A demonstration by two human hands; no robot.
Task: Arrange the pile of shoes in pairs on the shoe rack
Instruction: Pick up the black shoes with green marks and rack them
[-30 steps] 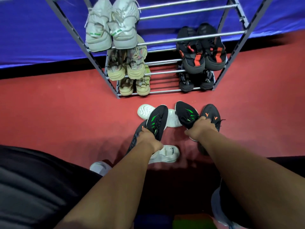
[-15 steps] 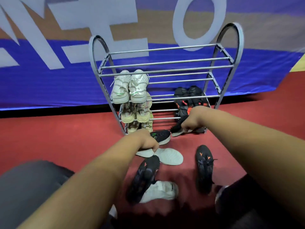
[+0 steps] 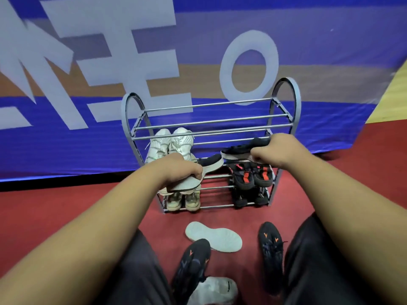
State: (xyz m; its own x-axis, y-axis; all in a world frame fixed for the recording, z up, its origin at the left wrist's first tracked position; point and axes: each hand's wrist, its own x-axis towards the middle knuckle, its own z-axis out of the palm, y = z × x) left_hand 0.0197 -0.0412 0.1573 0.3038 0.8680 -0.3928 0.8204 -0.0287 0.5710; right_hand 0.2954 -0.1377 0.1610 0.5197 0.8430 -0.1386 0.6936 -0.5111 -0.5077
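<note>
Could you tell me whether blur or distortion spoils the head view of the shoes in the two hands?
Head view: motion blur smears the banner lettering at left; the rack, the left hand, the right hand and their black shoes are readable; wide-angle bending bows the banner's lower edge; no glare.

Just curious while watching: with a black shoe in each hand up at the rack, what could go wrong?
The rack has only thin bars, so a shoe set down askew might slip through. The left hand carries its black shoe close to the white sneakers and could nudge them off.
</note>
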